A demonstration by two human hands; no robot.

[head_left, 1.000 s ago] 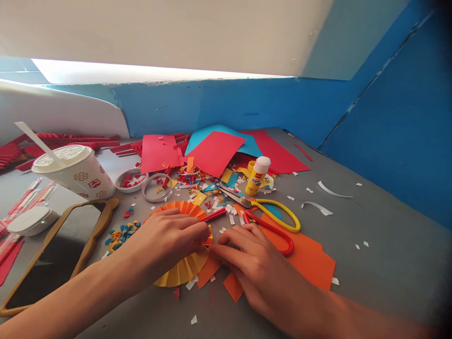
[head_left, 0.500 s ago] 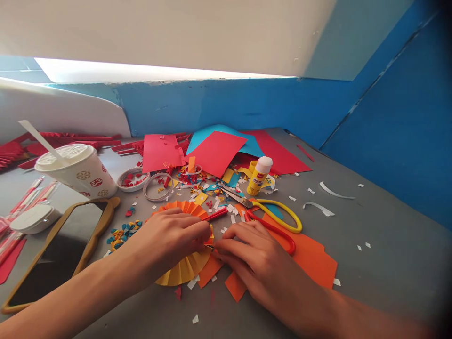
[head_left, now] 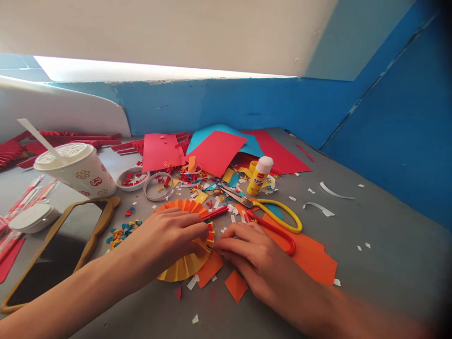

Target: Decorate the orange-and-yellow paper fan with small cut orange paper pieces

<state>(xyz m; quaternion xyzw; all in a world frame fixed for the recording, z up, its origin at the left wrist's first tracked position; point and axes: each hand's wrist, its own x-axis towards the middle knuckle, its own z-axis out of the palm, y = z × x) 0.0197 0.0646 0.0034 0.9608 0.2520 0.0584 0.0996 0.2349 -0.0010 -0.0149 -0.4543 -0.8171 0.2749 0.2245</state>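
Note:
A pleated round paper fan (head_left: 183, 266), orange at the top and yellow at the bottom, lies on the grey table. My left hand (head_left: 169, 238) rests on it with fingers curled, pinching its right edge. My right hand (head_left: 252, 256) lies beside it, fingertips pressed together against the same edge where a small striped paper piece (head_left: 210, 233) sits. A thin red stick (head_left: 215, 214) pokes out above my left fingers. Orange paper scraps (head_left: 236, 285) lie under my right hand.
Scissors with a yellow and a red handle (head_left: 278, 216) lie just beyond my right hand. A yellow glue stick (head_left: 258, 175), red and blue paper sheets (head_left: 215, 150), tape rings (head_left: 157, 186), a lidded cup (head_left: 76, 170), a framed mirror (head_left: 60, 245) and paper bits surround the fan.
My right hand has drawn slightly closer to the fan's edge. An orange scrap under my right wrist now shows as a separate piece. The left hand stays in place.

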